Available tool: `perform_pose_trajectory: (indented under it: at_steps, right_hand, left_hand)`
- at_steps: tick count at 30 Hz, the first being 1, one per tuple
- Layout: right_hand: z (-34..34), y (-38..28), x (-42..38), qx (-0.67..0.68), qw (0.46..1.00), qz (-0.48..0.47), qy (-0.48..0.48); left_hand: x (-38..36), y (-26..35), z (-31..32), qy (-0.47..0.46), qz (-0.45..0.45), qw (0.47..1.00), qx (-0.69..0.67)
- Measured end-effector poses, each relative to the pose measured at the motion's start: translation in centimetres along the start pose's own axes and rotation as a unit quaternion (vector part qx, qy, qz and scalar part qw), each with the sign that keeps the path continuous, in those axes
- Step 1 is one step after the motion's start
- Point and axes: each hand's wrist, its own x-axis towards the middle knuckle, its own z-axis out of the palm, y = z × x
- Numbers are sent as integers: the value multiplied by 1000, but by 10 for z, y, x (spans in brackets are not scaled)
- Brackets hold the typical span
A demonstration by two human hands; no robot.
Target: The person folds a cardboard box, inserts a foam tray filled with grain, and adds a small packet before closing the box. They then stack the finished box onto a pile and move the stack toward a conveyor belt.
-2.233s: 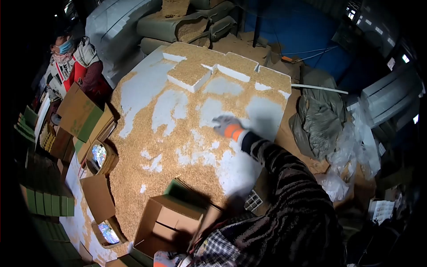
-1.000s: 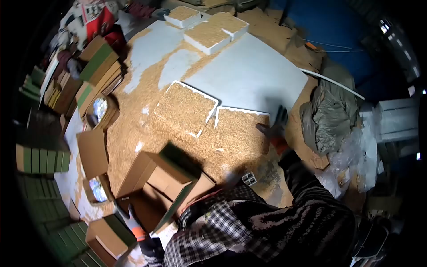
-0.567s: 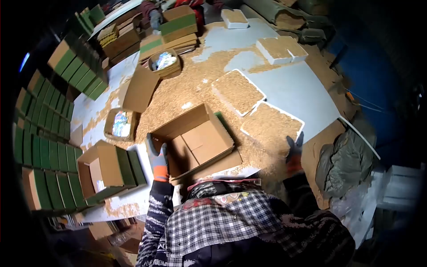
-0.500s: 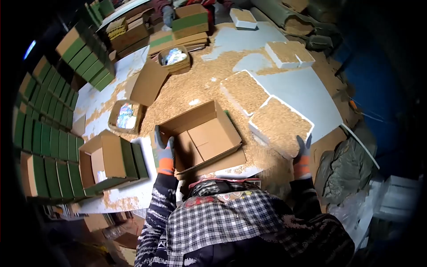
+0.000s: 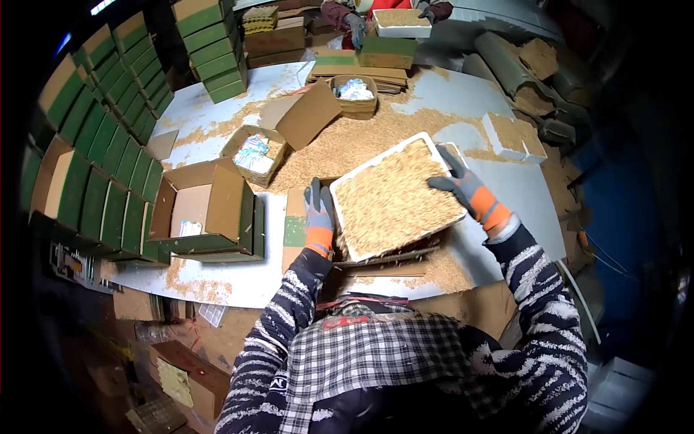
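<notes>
A white tray heaped with loose tan flakes, like shavings or husks, is tilted over an open cardboard box. My right hand, in a grey and orange glove, grips the tray's right end, thumb over the flakes. Gloved the same way, my left hand is closed at the left wall of the box, beside the tray's left edge. The tray hides most of the box. Some flakes look blurred by motion, and a few bits are in the air near the box's front edge.
An open green-sided box stands at left, before stacked green boxes. Two baskets hold printed packets. Flakes cover the table's middle. Another tray lies at right. Across the table, a gloved person holds a filled tray above a box.
My right hand has lifted the filled tray from the table and brought it left over the box. The view has shifted. The person opposite now holds up a tray.
</notes>
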Motion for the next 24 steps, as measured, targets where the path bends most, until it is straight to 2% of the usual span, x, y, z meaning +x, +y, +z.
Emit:
perform_pose_trajectory:
  at_steps: [1, 2, 3, 5, 6, 7, 9, 12, 13, 15, 16, 17, 19, 20, 21, 22, 23, 24]
  right_hand:
    - [17, 11, 10, -75, 997, -27, -6]
    - [36, 24, 19, -84, 996, -12, -1]
    - [48, 63, 38, -131, 988, -81, -2]
    - [63, 88, 47, -198, 977, -74, 4]
    - [69, 85, 42, -194, 978, -74, 23]
    - [69, 87, 48, -277, 961, -12, -19]
    - [62, 92, 62, -432, 890, 111, -98]
    - [69, 101, 84, -623, 755, 42, -199]
    - [71, 105, 95, -665, 708, -29, -236]
    - [77, 121, 123, -717, 618, -99, -309]
    - [89, 107, 132, -735, 583, -85, -337]
    - [96, 109, 143, -751, 564, -131, -316]
    - [122, 28, 168, -696, 561, -141, -426]
    - [132, 7, 191, -666, 610, -209, -375]
    - [142, -10, 219, -627, 654, -275, -322]
    - [154, -29, 255, -557, 706, -304, -315]
    - [168, -46, 290, -568, 715, -310, -264]
    - [174, -39, 332, -571, 697, -399, -173]
  left_hand:
    - [-5, 5, -2, -8, 19, 1000, 22]
    - [-10, -1, -2, -8, 17, 1000, -11]
    - [-11, -9, -6, 12, 47, 998, 25]
    - [-6, -17, -28, -33, -1, 997, -70]
    - [-9, 26, -45, -75, -156, 985, 8]
    - [-1, -4, -39, -91, -254, 958, 92]
    - [-9, -2, -34, -66, -27, 997, 30]
    - [-9, -8, -22, -93, -116, 970, 193]
    - [-6, 2, -25, -81, -67, 984, 147]
    - [6, 22, -40, -80, -25, 994, 73]
    - [15, 27, -47, -91, -61, 991, 82]
    - [27, 34, -58, -99, -113, 983, 102]
    - [64, 1, -74, -99, -182, 977, -56]
    - [91, -34, -77, -19, -64, 993, 101]
    - [115, -29, -86, 18, -32, 994, 102]
    - [144, -42, -95, 48, -6, 981, 190]
    - [173, -52, -100, 83, 27, 954, 287]
    - [199, -76, -102, 101, -20, 938, 331]
